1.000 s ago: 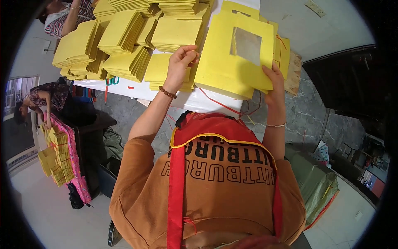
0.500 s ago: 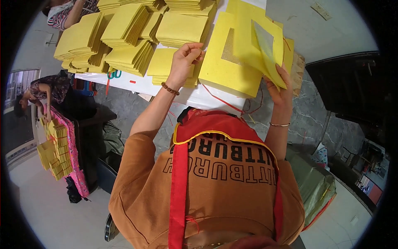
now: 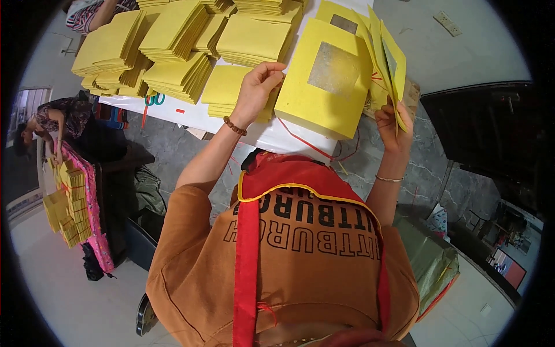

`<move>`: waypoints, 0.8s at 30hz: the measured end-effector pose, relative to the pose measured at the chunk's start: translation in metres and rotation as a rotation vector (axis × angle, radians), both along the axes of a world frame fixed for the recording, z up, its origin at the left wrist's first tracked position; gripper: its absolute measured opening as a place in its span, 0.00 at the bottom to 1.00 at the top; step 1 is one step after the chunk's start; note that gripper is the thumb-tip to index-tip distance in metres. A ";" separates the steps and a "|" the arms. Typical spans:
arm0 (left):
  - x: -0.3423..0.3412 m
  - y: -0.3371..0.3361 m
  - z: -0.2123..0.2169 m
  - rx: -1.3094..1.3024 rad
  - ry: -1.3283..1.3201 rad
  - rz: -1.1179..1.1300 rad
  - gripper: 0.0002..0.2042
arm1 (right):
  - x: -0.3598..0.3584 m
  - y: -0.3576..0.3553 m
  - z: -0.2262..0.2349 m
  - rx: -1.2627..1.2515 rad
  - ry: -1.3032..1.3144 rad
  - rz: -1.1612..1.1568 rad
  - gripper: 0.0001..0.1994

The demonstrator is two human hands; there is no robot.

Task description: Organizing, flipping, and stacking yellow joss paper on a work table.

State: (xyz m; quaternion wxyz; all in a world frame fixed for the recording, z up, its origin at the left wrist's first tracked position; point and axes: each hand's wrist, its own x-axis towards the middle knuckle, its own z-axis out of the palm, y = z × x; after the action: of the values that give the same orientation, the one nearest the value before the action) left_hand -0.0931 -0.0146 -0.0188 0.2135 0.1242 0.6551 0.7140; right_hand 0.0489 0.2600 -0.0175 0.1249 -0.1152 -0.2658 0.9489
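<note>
One white-covered table (image 3: 269, 139) is carrying at least six folded yellow stacks (image 3: 254, 40) on its left part. Right of them, one windowed yellow pile (image 3: 332, 70) is lying flat, its long axis running away from the person and slanting right. At its right side the held sheets (image 3: 383, 58), at least two, are standing nearly on edge, their far end pointing away and slightly left. Of two hands, the right hand (image 3: 395, 124) is pinching their near end between thumb and fingers; the left hand (image 3: 258, 87) is curling beside the pile's left edge, thumb near forefinger, any grip being unclear.
</note>
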 end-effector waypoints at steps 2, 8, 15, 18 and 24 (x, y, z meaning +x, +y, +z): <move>0.002 0.000 0.003 -0.016 0.017 -0.018 0.11 | 0.004 -0.001 -0.002 0.007 0.031 0.012 0.09; -0.001 0.003 0.008 -0.034 0.040 -0.010 0.11 | 0.002 -0.016 0.011 0.175 -0.058 -0.052 0.15; 0.007 0.019 0.043 -0.027 0.293 0.028 0.11 | 0.002 -0.033 0.014 0.341 -0.119 -0.059 0.17; 0.008 0.032 0.054 0.009 0.186 -0.050 0.13 | 0.004 -0.036 0.013 0.373 -0.130 -0.048 0.18; 0.013 0.045 0.045 -0.016 0.175 -0.004 0.22 | 0.019 -0.030 0.007 0.298 -0.046 -0.051 0.21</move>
State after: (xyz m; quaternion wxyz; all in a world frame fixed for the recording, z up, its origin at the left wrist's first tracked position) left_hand -0.0800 0.0305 0.0259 0.1578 0.1858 0.6768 0.6946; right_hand 0.0674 0.2301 -0.0102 0.1587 -0.1238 -0.4034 0.8926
